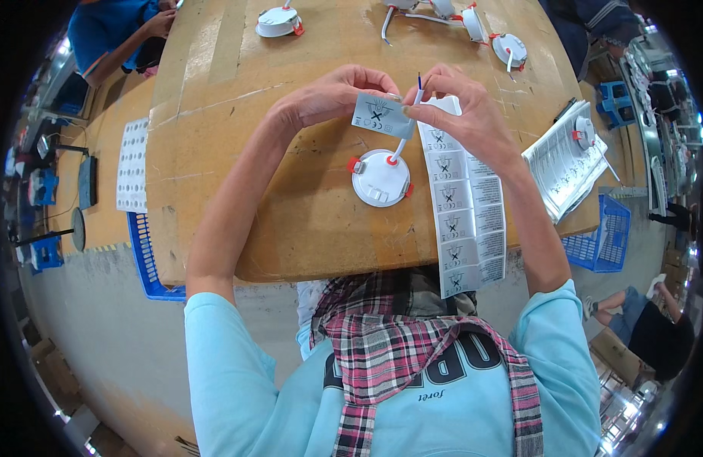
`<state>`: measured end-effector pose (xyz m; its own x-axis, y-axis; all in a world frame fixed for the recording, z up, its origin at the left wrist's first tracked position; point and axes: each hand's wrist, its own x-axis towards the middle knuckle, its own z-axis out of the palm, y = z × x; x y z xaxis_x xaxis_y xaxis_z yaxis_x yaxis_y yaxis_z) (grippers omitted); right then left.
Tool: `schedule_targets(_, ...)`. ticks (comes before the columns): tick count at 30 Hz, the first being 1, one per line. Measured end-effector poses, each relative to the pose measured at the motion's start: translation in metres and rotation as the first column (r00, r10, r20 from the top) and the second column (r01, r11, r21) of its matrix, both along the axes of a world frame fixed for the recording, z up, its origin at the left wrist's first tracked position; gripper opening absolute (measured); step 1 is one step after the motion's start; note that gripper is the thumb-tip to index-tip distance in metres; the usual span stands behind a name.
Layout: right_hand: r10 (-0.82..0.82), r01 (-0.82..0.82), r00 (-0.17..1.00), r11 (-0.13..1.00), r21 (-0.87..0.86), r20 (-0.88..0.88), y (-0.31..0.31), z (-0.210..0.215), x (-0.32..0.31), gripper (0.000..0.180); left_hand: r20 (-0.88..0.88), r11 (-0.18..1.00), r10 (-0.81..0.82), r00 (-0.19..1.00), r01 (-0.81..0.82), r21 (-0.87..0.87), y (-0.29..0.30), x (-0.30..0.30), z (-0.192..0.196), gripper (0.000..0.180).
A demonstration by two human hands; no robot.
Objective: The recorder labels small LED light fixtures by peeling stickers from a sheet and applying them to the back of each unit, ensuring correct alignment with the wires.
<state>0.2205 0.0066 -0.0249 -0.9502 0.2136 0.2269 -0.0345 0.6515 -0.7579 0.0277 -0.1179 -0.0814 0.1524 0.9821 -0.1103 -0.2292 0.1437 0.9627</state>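
Between both hands is a silver-grey sticker label (376, 124) with dark printed symbols, placed against the white cable (401, 146) of a round downlight. My left hand (329, 97) pinches the label's upper edge. My right hand (467, 118) is closed, its thumb pressing the label's right end at the cable; its other fingertips are partly hidden. The downlight (381, 185) rests on the table below, with a white body and red-tipped clips at its sides. Its cable rises from the top, ending in a thin dark wire tip. A strip of matching labels (452, 217) lies beneath my right forearm.
The brown table (290, 221) carries another downlight (278, 23) at the far left and several at the far right. A paper stack (561, 164) with a small downlight (584, 133) lies right. A dotted white sheet (132, 166) overhangs left. Blue baskets (607, 240) flank the table. Other people are nearby.
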Motion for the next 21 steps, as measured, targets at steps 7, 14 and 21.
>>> schedule_targets(7, -0.086, 0.078, 0.996, 0.965, -0.249, -0.022, -0.010, -0.013, 0.003, 0.018, -0.021, 0.992, 0.120, 0.993, -0.121, -0.038, -0.011, 0.000, 0.002, 0.020)
schedule_targets(14, -0.173, 0.161, 0.985, 0.906, -0.392, 0.004, -0.023, -0.017, 0.001, 0.018, -0.110, 0.964, 0.263, 0.958, -0.266, -0.015, -0.024, 0.001, 0.009, 0.020)
schedule_targets(21, -0.183, 0.201, 0.980, 0.876, -0.439, 0.083, -0.025, -0.014, -0.001, 0.017, -0.195, 0.944, 0.329, 0.924, -0.330, 0.026, -0.029, 0.001, 0.013, 0.023)
